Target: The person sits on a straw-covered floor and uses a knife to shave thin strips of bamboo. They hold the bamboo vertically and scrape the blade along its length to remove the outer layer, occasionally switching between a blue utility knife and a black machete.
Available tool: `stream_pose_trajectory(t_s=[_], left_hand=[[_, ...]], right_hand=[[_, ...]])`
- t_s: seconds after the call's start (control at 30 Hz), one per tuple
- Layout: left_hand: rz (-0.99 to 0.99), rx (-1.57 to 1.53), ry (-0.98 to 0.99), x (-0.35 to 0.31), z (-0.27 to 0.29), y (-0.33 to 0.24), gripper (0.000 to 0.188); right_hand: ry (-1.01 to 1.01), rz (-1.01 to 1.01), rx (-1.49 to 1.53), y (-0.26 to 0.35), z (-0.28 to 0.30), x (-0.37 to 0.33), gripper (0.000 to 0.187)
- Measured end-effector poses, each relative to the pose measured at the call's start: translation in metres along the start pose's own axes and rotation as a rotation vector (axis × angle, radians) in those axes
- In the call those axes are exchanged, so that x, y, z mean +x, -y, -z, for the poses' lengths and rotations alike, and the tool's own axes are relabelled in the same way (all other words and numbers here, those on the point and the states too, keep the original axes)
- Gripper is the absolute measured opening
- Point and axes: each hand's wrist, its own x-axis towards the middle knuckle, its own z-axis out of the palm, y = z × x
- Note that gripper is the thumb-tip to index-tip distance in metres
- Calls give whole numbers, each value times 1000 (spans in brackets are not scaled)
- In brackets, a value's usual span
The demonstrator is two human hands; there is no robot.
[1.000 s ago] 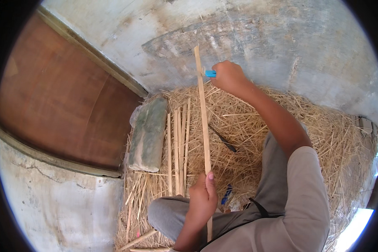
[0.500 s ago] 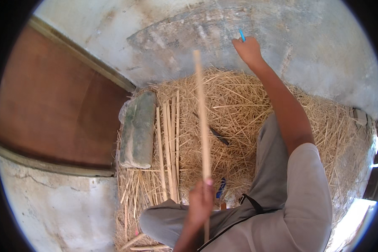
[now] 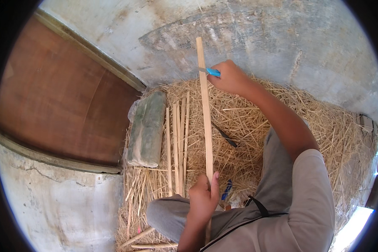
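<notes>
Swung back to the wooden strip [image 3: 206, 113], the right hand [image 3: 228, 77] grips a blue-handled blade [image 3: 213, 72]; the left hand [image 3: 202, 196] clamps the strip.

Soft daylight; glare [image 3: 353, 230] at lower right (blown white); black fisheye rim [image 3: 0, 235].

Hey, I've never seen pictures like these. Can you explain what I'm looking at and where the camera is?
There's no machine here, just a person's two bare hands. The view comes from a wide fisheye camera worn on the head and looking down, so straight edges bend near the rim. The left hand grips a long pale wooden strip toward its lower end. The right hand holds a blue-handled blade, which crosses the strip near its top. Straw spreads over the floor. Lying there are more pale strips, a slender dark object, a small blue item and a greenish block.
</notes>
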Motion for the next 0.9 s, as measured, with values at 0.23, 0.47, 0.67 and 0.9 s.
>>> stream_pose_trajectory(t_s=[0.23, 0.47, 0.67, 0.9], left_hand=[[-63, 5, -51, -2, -5, -2, 34], [-32, -20, -39, -12, -16, -7, 36], [13, 27, -1, -7, -19, -7, 32], [72, -82, 97, -31, -30, -8, 35]], right_hand=[[-59, 34, -371, -6, 2, 17, 18], [-204, -299, -323, -27, 23, 52, 16], [-455, -317, -195, -71, 15, 71, 22], [-633, -440, 45, -112, 76, 41, 34]])
